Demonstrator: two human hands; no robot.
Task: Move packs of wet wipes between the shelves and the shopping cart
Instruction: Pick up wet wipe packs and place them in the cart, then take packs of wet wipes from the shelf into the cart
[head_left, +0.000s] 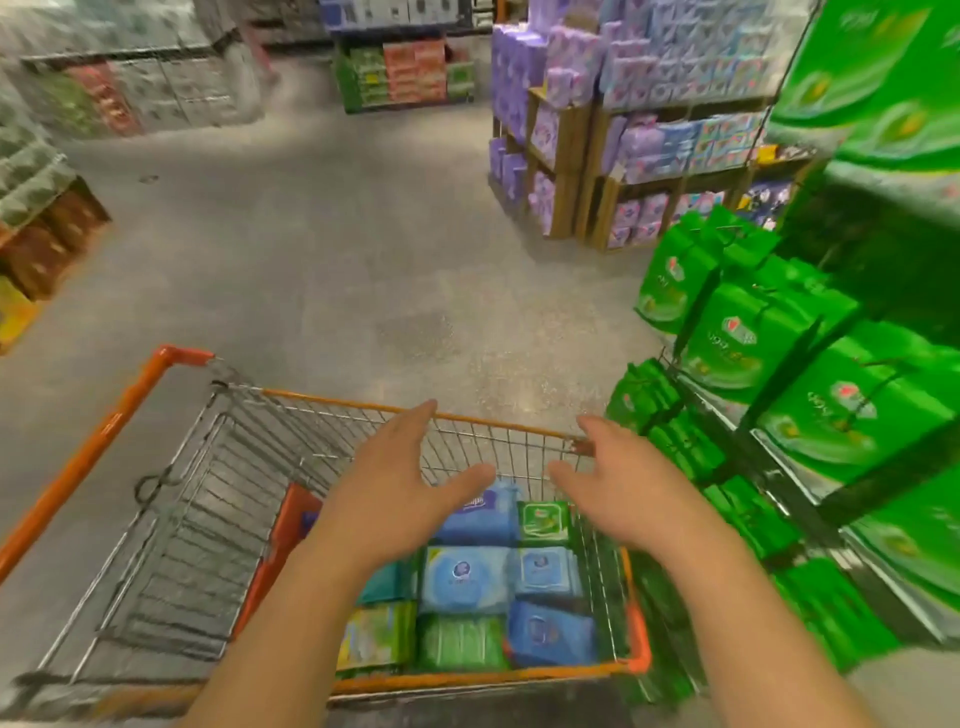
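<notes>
Hands hover over the shopping cart (156, 499) — left hand (395, 488) and right hand (618, 483) both spread, fingers straight, holding nothing. Packs of wet wipes (467, 577) lie in the cart's near right compartment — blue and green ones side by side. Green packs on the shelves (779, 364) stand just right of the cart.

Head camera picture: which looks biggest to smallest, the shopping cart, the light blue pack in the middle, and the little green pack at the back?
1. shopping cart
2. light blue pack
3. little green pack, though it lies farther from the camera, so its real size is unsure.
</notes>
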